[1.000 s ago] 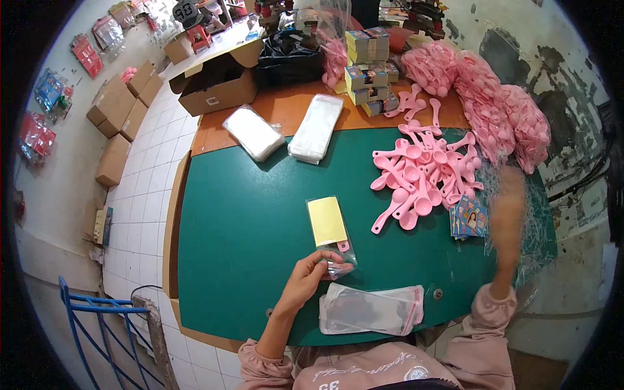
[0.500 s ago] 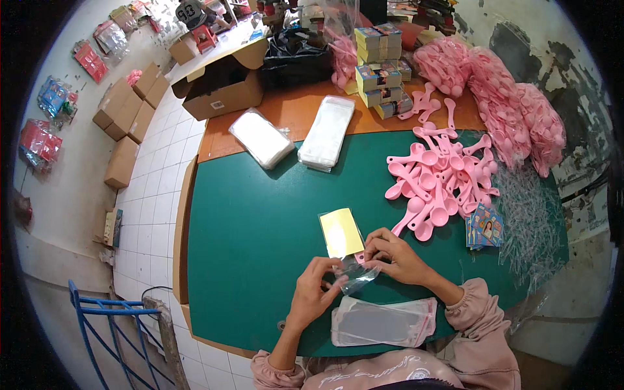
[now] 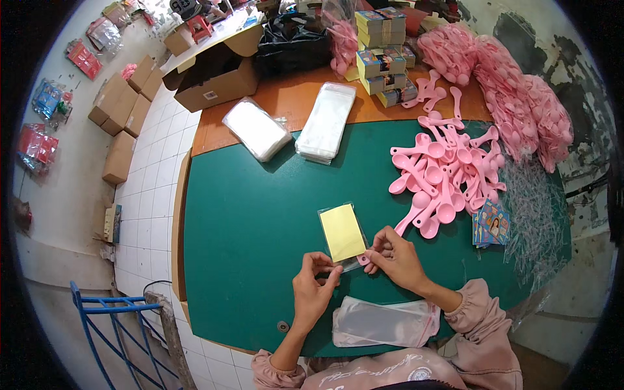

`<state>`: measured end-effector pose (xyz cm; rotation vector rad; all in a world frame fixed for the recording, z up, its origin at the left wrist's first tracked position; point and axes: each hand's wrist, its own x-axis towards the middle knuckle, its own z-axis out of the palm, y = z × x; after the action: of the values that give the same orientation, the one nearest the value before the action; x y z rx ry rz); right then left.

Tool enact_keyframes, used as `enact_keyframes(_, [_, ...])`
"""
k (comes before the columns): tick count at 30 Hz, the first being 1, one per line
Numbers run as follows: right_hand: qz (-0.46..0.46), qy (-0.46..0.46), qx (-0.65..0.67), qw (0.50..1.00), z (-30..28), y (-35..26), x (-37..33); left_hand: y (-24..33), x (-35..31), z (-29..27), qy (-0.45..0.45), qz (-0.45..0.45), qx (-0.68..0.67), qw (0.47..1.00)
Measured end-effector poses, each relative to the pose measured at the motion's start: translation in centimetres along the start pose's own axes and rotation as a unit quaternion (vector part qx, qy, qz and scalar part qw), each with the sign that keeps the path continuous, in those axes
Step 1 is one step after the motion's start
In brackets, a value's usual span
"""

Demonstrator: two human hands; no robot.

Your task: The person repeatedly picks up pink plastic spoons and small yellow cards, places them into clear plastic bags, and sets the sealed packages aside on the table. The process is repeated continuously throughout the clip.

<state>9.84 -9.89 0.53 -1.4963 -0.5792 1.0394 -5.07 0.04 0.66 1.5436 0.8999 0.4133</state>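
Both hands pinch the near end of a clear sleeve holding a yellow card.

Left hand (image 3: 313, 290) and right hand (image 3: 396, 257) each grip the open end of the clear sleeve (image 3: 344, 235), flat on the green table (image 3: 247, 221). The yellow card (image 3: 342, 232) sits inside it. A packed sleeve (image 3: 383, 323) lies just below the wrists. Pink spoons (image 3: 448, 172) are heaped to the right, beside picture cards (image 3: 492, 224). Stacks of empty bags (image 3: 326, 122) lie further back.

Spoons (image 3: 448, 175) right of card (image 3: 342, 232)
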Motion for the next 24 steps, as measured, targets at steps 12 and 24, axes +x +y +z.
enact_keyframes(12, [-0.262, 0.026, -0.378, 0.888, -3.0, -1.6, 0.1, -0.4, 0.4, -5.1, 0.097, 0.116, 0.106, 0.983])
enact_keyframes(24, [-0.379, 0.096, -0.446, 0.805, -6.0, -4.6, -0.8, 3.9, -1.2, 2.5, -0.341, 0.375, 0.292, 0.811])
